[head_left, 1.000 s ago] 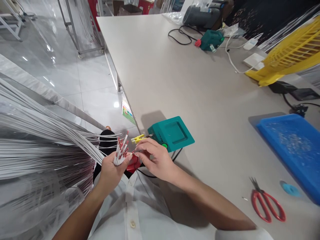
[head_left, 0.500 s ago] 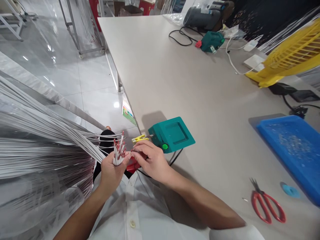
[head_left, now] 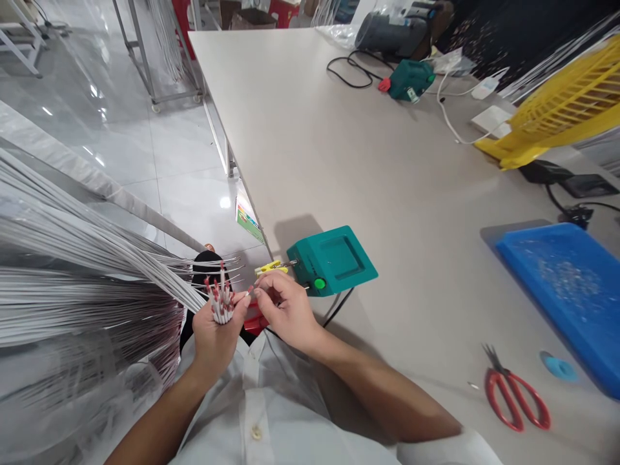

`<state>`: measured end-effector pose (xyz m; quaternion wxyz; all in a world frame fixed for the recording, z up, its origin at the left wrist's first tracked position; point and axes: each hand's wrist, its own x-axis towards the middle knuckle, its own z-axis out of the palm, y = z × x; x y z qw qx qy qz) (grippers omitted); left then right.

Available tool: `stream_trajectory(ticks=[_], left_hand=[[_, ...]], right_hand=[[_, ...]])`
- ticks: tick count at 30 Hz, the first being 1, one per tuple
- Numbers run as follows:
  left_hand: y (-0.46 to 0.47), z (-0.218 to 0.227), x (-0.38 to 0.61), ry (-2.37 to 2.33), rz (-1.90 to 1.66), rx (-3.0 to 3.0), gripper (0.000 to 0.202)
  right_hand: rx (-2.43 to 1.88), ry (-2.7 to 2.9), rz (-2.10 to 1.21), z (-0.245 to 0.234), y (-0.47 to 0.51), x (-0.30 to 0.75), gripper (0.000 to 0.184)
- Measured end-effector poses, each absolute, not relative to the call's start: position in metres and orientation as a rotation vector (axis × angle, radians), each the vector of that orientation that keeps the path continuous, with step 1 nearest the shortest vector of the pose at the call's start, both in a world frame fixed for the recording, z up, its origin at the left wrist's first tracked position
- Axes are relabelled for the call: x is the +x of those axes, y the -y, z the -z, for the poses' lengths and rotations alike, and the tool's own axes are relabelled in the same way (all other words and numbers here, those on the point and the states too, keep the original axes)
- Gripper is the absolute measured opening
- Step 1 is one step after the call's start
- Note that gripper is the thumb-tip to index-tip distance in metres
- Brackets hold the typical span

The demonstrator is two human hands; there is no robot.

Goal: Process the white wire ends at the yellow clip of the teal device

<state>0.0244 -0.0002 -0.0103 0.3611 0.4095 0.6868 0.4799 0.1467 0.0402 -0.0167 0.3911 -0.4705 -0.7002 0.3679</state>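
A bundle of white wires [head_left: 221, 315] with red ends stands in my left hand [head_left: 213, 342], which is closed around it. One wire's red tip [head_left: 250, 290] sticks out to the right between the two hands. Close beside that tip is my right hand [head_left: 290, 316], thumb and forefinger pinched; whatever they hold is too small to make out. Just beyond the right hand, a green device [head_left: 334, 261] with a green knob lies at the table's edge, a yellow clip [head_left: 270, 267] attached to its side. Something red [head_left: 256, 323] shows partly under the right hand.
Long white wires [head_left: 97, 258] hang in a mass at my left. On the table [head_left: 378, 168] are red-handled scissors [head_left: 516, 394], a light blue ring [head_left: 559, 368], a blue tray [head_left: 557, 290], a yellow fan [head_left: 557, 103], a second green device [head_left: 411, 80] and a grey motor [head_left: 392, 33].
My left hand and the wire bundle have shifted slightly left. The right fingertips have drawn back a little, and a red wire tip now shows between the hands.
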Motion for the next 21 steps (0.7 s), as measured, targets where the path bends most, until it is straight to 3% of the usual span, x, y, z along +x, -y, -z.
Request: stream_trajectory(ticks=[9,17,21], left_hand=[[0.0,0.011,0.023,-1.776,-1.212,1.038,0.01],[0.001,0.013,0.024,-1.762,-1.202,1.031,0.011],[0.005,0.022,0.02,-1.717,-1.156,1.166,0.011]], right_hand=[[-1.125,1.74,-0.995,0.014,-0.039,0.148,0.008],[-1.096,1.755,-0.948,0.013,-0.04,0.151,0.018],[-1.027,1.946,-0.982,0.006,-0.047,0.158,0.009]])
